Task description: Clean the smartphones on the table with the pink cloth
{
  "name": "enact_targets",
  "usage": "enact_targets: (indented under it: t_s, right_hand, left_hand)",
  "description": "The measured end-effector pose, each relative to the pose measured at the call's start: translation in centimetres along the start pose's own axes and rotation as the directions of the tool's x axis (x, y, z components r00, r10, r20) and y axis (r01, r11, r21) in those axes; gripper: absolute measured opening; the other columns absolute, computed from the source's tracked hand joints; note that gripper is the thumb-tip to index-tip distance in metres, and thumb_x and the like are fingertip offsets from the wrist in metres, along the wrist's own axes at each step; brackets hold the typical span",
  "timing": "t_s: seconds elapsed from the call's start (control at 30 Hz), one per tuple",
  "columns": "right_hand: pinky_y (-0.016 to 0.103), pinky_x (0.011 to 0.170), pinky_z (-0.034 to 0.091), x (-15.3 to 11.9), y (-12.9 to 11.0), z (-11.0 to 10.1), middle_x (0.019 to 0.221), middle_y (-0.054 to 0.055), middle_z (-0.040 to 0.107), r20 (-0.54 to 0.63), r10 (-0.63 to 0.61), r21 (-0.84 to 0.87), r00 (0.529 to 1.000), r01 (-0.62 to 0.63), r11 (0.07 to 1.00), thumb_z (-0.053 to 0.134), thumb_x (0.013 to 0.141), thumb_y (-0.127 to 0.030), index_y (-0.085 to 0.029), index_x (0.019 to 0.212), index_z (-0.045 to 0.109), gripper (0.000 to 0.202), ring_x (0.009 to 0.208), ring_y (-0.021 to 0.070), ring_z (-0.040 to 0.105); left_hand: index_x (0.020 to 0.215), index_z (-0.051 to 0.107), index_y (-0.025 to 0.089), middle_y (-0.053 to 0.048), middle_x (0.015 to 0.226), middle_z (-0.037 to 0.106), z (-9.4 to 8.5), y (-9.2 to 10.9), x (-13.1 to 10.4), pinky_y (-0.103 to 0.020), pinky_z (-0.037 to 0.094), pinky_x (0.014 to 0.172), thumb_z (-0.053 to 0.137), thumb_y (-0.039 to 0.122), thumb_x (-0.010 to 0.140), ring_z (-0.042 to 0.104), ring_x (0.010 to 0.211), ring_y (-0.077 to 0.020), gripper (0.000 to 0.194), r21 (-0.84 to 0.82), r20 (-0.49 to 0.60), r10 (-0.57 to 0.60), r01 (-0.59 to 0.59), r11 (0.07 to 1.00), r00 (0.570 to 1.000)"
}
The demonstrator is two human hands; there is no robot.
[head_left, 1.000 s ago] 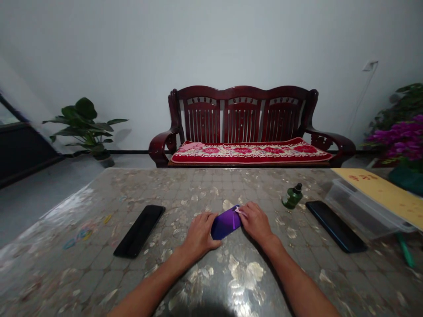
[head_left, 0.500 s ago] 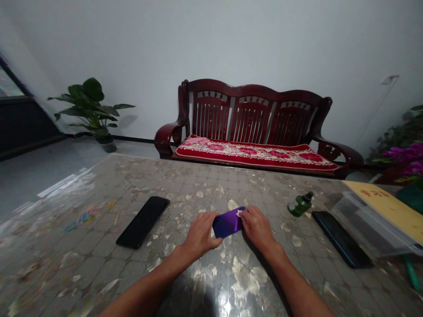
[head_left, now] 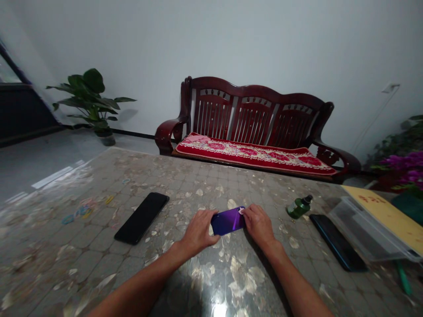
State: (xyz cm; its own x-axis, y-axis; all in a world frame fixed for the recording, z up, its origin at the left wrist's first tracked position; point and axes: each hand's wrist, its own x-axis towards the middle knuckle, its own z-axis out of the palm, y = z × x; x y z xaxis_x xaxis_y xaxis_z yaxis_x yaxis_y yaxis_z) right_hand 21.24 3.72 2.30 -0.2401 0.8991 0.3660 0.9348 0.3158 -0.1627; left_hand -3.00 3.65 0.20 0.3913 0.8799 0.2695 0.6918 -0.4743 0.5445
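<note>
A phone with a shiny blue-purple back is held just over or on the table, its back facing up. My left hand grips the phone's left end, thumb at the near edge and fingers at the far edge. At the right end, my right hand has its fingers pinched on a small whitish piece, pressed against the phone's back. Whether it is cloth or tissue I cannot tell. A black phone lies to the left of my hands. To the right are a green spray bottle and another dark phone.
The patterned table carries a clear plastic box with a yellow sheet on top at the right. A green handle shows beside it. Coloured bands lie at left. Beyond stands a wooden bench.
The whitish piece and my right fingers have shifted slightly at the phone's right end, and the phone's tilt differs a little. My left hand keeps its hold. The whole view has turned slightly.
</note>
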Motion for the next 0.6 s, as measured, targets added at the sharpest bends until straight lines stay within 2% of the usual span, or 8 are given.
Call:
enact_targets:
  t_s: [0.13, 0.3, 0.47, 0.6]
  right_hand:
    - [0.028, 0.077, 0.039, 0.08, -0.26, -0.08, 0.088, 0.005, 0.064, 0.053, -0.110, 0.053, 0.993, 0.107, 0.993, 0.054, 0.098, -0.018, -0.022, 0.097, 0.074, 0.021, 0.087, 0.0198, 0.055]
    - [0.029, 0.077, 0.039, 0.36, -0.06, 0.09, 0.087, 0.006, 0.064, 0.020, -0.021, -0.002, 1.000, 0.021, 1.000, 0.052, 0.098, -0.016, -0.021, 0.094, 0.074, 0.023, 0.087, 0.0206, 0.055]
    - [0.028, 0.078, 0.039, 0.23, -0.58, 0.16, 0.090, 0.006, 0.064, 0.072, -0.119, 0.062, 0.990, 0.115, 0.991, 0.051, 0.099, -0.018, -0.021, 0.097, 0.073, 0.023, 0.087, 0.0196, 0.056]
    - [0.026, 0.077, 0.039, 0.69, -0.01, -0.66, 0.090, 0.005, 0.064, 0.141, -0.096, 0.091, 0.985, 0.084, 0.992, 0.050, 0.099, -0.017, -0.021, 0.096, 0.073, 0.024, 0.088, 0.0183, 0.057]
  left_hand:
    - [0.125, 0.057, 0.019, -0.010, 0.118, 0.067, -0.11, 0.06, 0.10, -0.044, 0.047, 0.099, 0.076, 0.021, 0.064, 0.060, 0.109, -0.0313, 0.065, -0.005, 0.008, -0.018, 0.018, 1.000, 1.000]
    - [0.124, 0.058, 0.019, -0.010, 0.117, 0.067, -0.25, 0.16, 0.11, -0.044, 0.047, 0.098, 0.076, 0.021, 0.064, 0.060, 0.109, -0.0316, 0.063, -0.012, 0.008, -0.021, 0.021, 1.000, 1.000]
    - [0.124, 0.058, 0.019, -0.010, 0.117, 0.068, -0.21, 0.19, 0.08, -0.044, 0.048, 0.098, 0.076, 0.022, 0.063, 0.060, 0.108, -0.0311, 0.063, -0.006, 0.008, -0.022, 0.022, 1.000, 1.000]
    - [0.125, 0.057, 0.018, -0.010, 0.117, 0.068, -0.28, 0.26, 0.10, -0.044, 0.048, 0.098, 0.076, 0.022, 0.064, 0.060, 0.108, -0.0315, 0.064, 0.003, 0.013, -0.023, 0.023, 1.000, 1.000]
